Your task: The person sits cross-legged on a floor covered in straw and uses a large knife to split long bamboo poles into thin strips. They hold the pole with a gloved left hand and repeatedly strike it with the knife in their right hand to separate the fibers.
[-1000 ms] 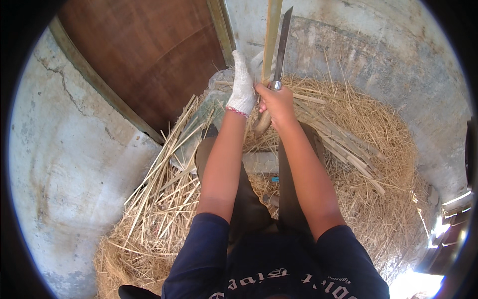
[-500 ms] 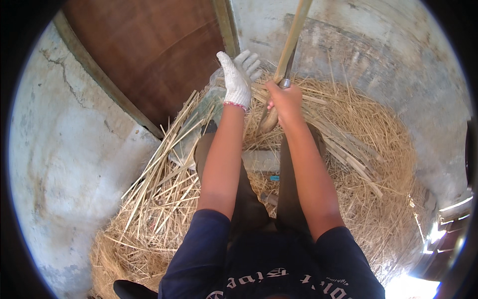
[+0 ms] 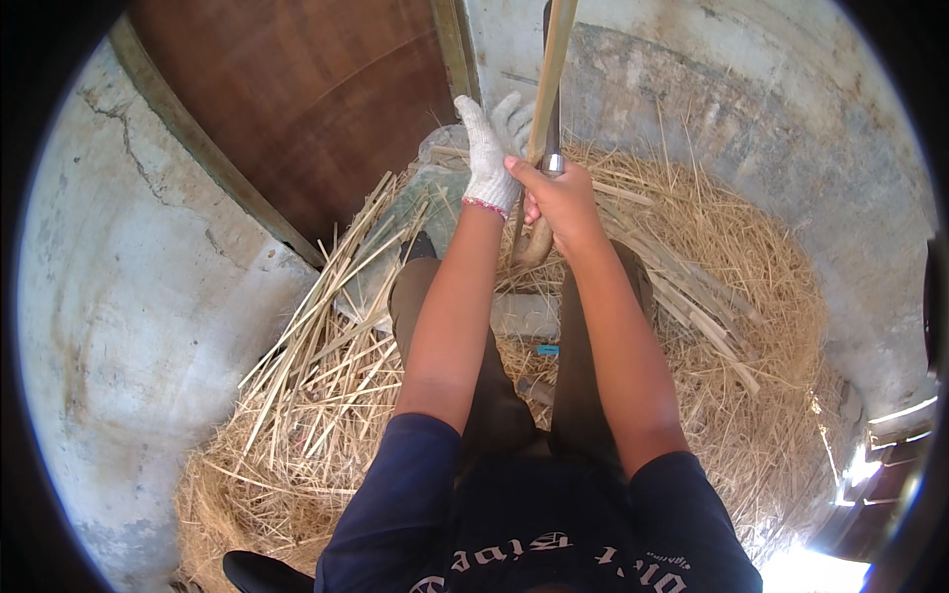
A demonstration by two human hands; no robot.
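My right hand [image 3: 561, 203] is bare and closed round the wooden handle of a long knife [image 3: 552, 124]. A metal collar shows above my fist, the dark narrow blade points away, and the curved handle end sticks out below. A pale bamboo strip [image 3: 556, 69] runs alongside the blade; my right thumb lies against it, and its lower end comes down by the handle. My left hand [image 3: 489, 153] wears a white knitted glove. It is open, thumb up and fingers extended, just left of the strip; whether its palm touches the strip I cannot tell.
Many thin bamboo strips [image 3: 306, 346] lie at left, with more split lengths [image 3: 702, 316] at right. Curly shavings [image 3: 751, 247] cover the floor around my legs. A brown door panel [image 3: 297, 99] and curved, stained wall [image 3: 712, 109] stand close ahead. A small blue item [image 3: 548, 350] lies between my knees.
My left hand has shifted right, closer to my right hand. The knife and bamboo strip have swung leftward to stand straighter, and more of the blade shows beside the strip.
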